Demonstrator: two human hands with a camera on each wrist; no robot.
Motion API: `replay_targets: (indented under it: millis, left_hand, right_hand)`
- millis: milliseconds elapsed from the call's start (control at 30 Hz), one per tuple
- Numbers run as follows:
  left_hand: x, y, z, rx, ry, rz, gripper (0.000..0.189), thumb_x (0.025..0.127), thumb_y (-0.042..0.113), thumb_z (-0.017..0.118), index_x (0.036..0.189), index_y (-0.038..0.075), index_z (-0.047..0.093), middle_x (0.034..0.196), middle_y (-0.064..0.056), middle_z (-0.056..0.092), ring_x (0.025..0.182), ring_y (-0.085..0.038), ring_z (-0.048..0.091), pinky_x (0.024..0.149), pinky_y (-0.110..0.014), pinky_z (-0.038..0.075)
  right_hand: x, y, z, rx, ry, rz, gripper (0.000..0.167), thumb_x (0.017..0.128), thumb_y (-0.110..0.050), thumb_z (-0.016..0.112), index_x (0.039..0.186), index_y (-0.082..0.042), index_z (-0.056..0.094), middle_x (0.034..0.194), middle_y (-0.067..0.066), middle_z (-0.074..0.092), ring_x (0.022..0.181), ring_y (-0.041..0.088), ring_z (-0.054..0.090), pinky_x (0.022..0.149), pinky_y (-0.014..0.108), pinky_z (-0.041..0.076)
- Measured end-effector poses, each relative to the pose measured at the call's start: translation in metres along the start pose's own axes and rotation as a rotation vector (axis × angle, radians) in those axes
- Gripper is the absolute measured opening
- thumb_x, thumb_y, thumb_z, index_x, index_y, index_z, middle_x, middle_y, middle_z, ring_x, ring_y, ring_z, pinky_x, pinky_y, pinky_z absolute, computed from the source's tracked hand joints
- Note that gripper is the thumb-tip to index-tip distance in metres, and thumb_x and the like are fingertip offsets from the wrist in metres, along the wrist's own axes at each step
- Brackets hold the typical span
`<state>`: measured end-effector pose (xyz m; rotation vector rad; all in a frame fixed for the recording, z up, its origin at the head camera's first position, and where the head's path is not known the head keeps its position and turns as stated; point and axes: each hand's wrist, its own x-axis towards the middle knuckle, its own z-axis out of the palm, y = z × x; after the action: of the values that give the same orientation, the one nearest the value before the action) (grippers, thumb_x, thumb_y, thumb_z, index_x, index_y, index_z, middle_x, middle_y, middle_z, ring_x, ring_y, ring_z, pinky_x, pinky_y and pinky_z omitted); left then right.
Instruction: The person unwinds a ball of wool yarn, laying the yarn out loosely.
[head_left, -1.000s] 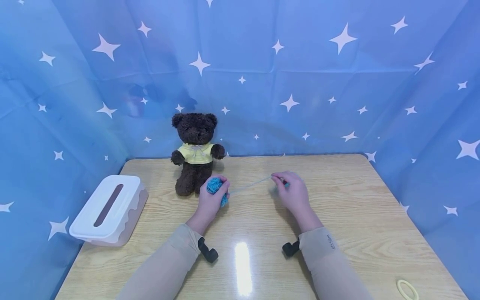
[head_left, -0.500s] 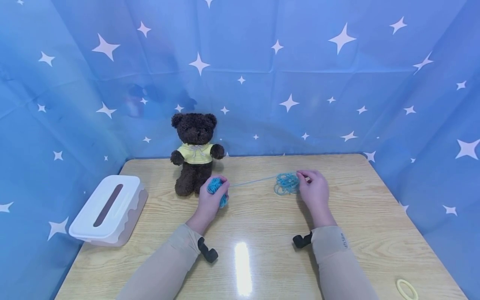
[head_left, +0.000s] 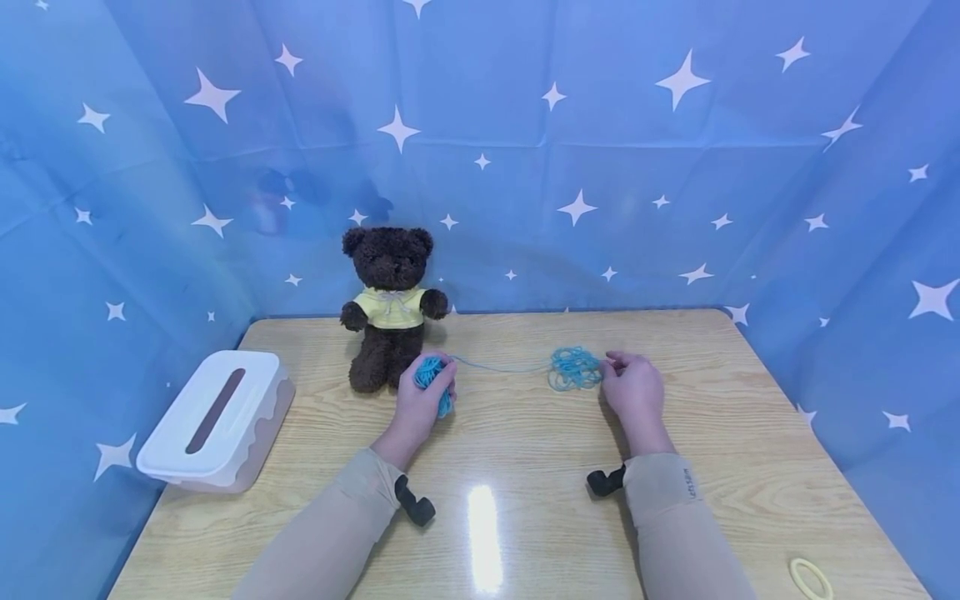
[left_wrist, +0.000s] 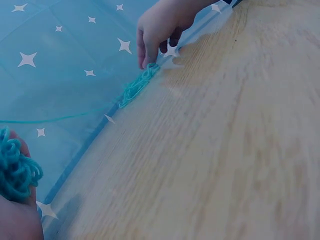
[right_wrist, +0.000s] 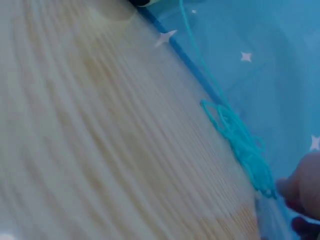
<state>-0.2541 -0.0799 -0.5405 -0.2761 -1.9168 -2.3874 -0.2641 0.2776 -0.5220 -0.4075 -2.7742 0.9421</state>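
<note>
My left hand (head_left: 422, 400) holds a clump of turquoise yarn (head_left: 429, 372), fingers curled round it, in front of the teddy bear (head_left: 390, 308). A single strand runs right from this clump to a loose, looped pile of the same yarn (head_left: 574, 368) on the table. At the pile's right edge is my right hand (head_left: 636, 392), with thumb and forefinger a little apart. In the right wrist view its fingertips (right_wrist: 285, 188) lie right beside the end of the yarn pile. Whether they still touch it is hard to see.
A white lidded box (head_left: 213, 417) with a slot in its top stands at the table's left. Near the front right lies a pale yellow ring (head_left: 810, 577). A blue star-patterned cloth (head_left: 480, 200) hangs behind the wooden table (head_left: 525, 450).
My right hand has moved right, carrying the yarn out, and the looped pile now shows on the table. The strand, taut half a second ago, sags now. My left hand has stayed in place.
</note>
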Motion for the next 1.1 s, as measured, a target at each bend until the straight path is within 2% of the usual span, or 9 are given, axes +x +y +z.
replay_targets:
  millis: [67,200,333,433,533,633,900,1000,1100]
  left_hand:
    - [0.0,0.0,0.001,-0.001,-0.003,0.007,0.016,0.108,0.018,0.072,0.114,0.004,0.066,0.087,-0.013,0.066,0.071,-0.016,0.065,0.062,-0.026,0.06]
    - [0.001,0.0,0.001,-0.003,0.003,0.012,0.017,0.107,0.015,0.073,0.114,0.001,0.066,0.089,-0.02,0.067,0.07,-0.015,0.066,0.061,-0.027,0.06]
    - [0.001,-0.001,0.0,-0.003,0.0,0.005,0.017,0.106,0.013,0.074,0.113,0.0,0.066,0.088,-0.018,0.066,0.07,-0.015,0.066,0.061,-0.027,0.06]
    - [0.001,-0.001,0.0,0.003,-0.017,0.002,0.016,0.107,0.013,0.073,0.114,0.002,0.066,0.091,-0.022,0.066,0.07,-0.015,0.066,0.061,-0.027,0.06]
    - [0.0,-0.001,0.0,0.006,-0.044,0.001,0.017,0.107,0.014,0.073,0.117,0.001,0.066,0.099,-0.032,0.063,0.072,-0.014,0.065,0.062,-0.027,0.061]
    - [0.0,-0.001,0.0,0.017,-0.067,0.008,0.02,0.107,0.014,0.073,0.12,-0.001,0.065,0.105,-0.036,0.061,0.074,-0.013,0.065,0.064,-0.026,0.062]
    - [-0.001,0.0,0.002,0.044,-0.073,0.02,0.024,0.106,0.011,0.073,0.123,-0.005,0.064,0.092,-0.006,0.067,0.072,-0.013,0.064,0.063,-0.027,0.062]
    - [-0.001,-0.001,0.002,0.038,-0.075,0.014,0.027,0.106,0.01,0.073,0.124,-0.007,0.064,0.091,-0.003,0.067,0.071,-0.012,0.064,0.064,-0.027,0.062]
    - [-0.001,-0.002,0.002,0.038,-0.083,0.019,0.028,0.106,0.01,0.073,0.125,-0.009,0.063,0.091,-0.005,0.068,0.07,-0.012,0.063,0.064,-0.026,0.062]
  right_hand:
    - [-0.004,-0.007,0.003,0.036,0.068,-0.056,0.038,0.113,-0.024,0.058,0.144,-0.006,0.07,0.13,0.023,0.069,0.112,0.043,0.068,0.092,0.057,0.057]
    - [-0.013,-0.03,0.016,0.163,0.156,-0.245,0.033,0.111,-0.022,0.06,0.137,-0.006,0.072,0.131,0.021,0.067,0.109,0.041,0.065,0.094,0.057,0.056]
    - [-0.029,-0.057,0.035,0.233,0.063,-0.481,0.034,0.11,-0.022,0.067,0.139,-0.008,0.073,0.14,0.019,0.07,0.112,0.037,0.068,0.095,0.055,0.059]
    - [-0.042,-0.076,0.05,0.213,-0.046,-0.589,0.04,0.109,-0.026,0.07,0.146,-0.011,0.069,0.145,0.016,0.071,0.108,0.03,0.072,0.089,0.047,0.064]
    - [-0.052,-0.09,0.062,0.201,-0.118,-0.628,0.045,0.108,-0.028,0.072,0.15,-0.014,0.067,0.147,0.013,0.072,0.101,0.024,0.072,0.083,0.037,0.064]
    - [-0.056,-0.097,0.071,0.205,-0.135,-0.647,0.045,0.109,-0.029,0.073,0.15,-0.013,0.067,0.145,0.012,0.073,0.095,0.02,0.073,0.079,0.033,0.063]
    - [-0.061,-0.106,0.084,0.189,-0.127,-0.66,0.039,0.107,-0.028,0.075,0.143,-0.011,0.073,0.132,0.003,0.081,0.095,0.02,0.073,0.08,0.035,0.062]
    - [-0.062,-0.108,0.085,0.182,-0.113,-0.652,0.035,0.107,-0.026,0.075,0.139,-0.012,0.076,0.124,0.001,0.083,0.097,0.022,0.073,0.081,0.038,0.062]
    - [-0.064,-0.108,0.085,0.195,-0.128,-0.648,0.036,0.107,-0.027,0.076,0.14,-0.013,0.076,0.127,0.001,0.082,0.102,0.026,0.074,0.085,0.04,0.063]
